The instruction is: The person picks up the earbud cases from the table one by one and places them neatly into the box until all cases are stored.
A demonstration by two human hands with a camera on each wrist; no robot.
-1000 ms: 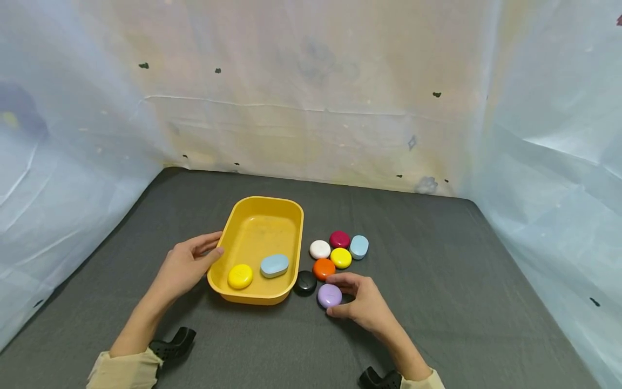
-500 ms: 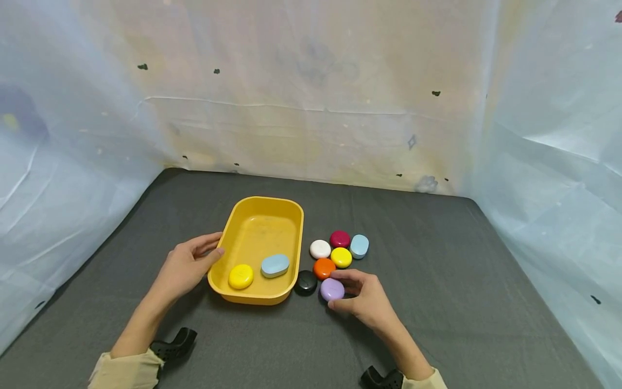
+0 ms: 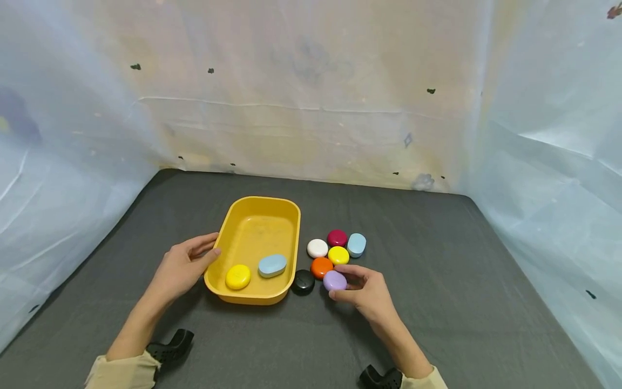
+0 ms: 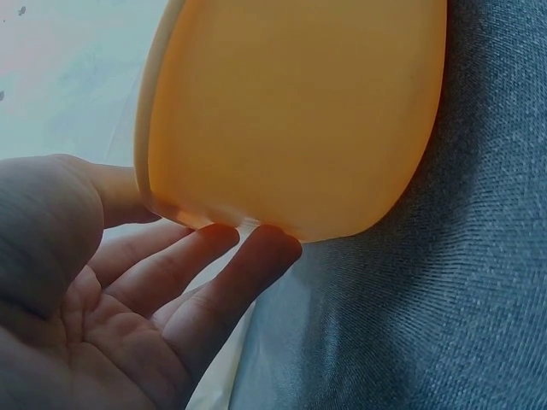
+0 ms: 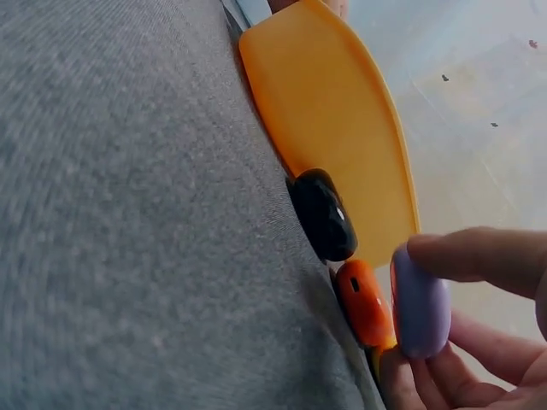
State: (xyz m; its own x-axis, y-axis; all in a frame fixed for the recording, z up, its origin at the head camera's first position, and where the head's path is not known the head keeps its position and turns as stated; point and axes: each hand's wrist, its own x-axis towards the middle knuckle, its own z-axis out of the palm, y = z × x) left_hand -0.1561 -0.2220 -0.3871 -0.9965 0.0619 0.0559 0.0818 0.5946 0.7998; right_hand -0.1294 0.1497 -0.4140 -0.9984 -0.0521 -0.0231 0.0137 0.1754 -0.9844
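Observation:
My left hand grips the left rim of the yellow tray, thumb over the rim and fingertips on the outer wall. Inside the tray lie a yellow round piece and a light blue oval piece. My right hand pinches a glossy purple disc between thumb and fingers; in the right wrist view the purple disc is held on edge. Close beside it are an orange disc and a black disc, the black one against the tray's right side.
Behind the orange disc, a white disc, a dark red disc, a yellow disc and a light blue oval piece lie clustered on the grey cloth. Pale sheeting hangs around the back and sides.
My right hand has moved slightly away from me and to the right with the purple disc, closer to the orange one. The left hand stays on the tray; the whole view has shifted slightly.

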